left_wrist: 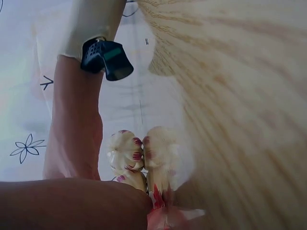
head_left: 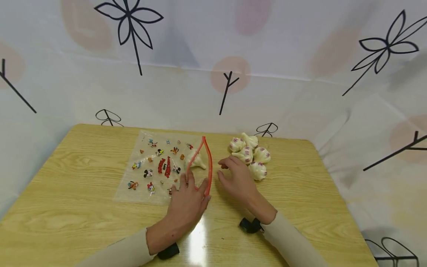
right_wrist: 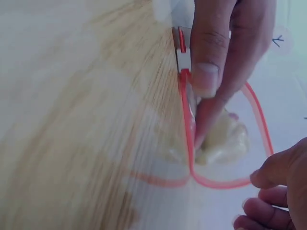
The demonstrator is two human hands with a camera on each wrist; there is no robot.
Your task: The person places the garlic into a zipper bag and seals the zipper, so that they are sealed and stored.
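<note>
A clear plastic zip bag (head_left: 150, 167) printed with cartoon figures lies flat on the wooden table (head_left: 83, 211). Its red zip mouth (head_left: 209, 163) stands open to the right. One white garlic bulb (head_left: 197, 160) sits inside, just behind the mouth. My left hand (head_left: 195, 185) pinches the near edge of the red zip (right_wrist: 184, 96) between thumb and finger and holds the mouth up. Just right of the mouth, my right hand (head_left: 225, 168) hovers with loosely curled fingers that hold nothing. Several garlic bulbs with purple marks (head_left: 250, 154) lie in a pile beyond it.
A white cloth with black flower drawings (head_left: 213, 74) walls in the table at the back and sides. Black wrist units (head_left: 250, 225) sit on both beige sleeves. Bare wood lies along the front and to the left of the bag.
</note>
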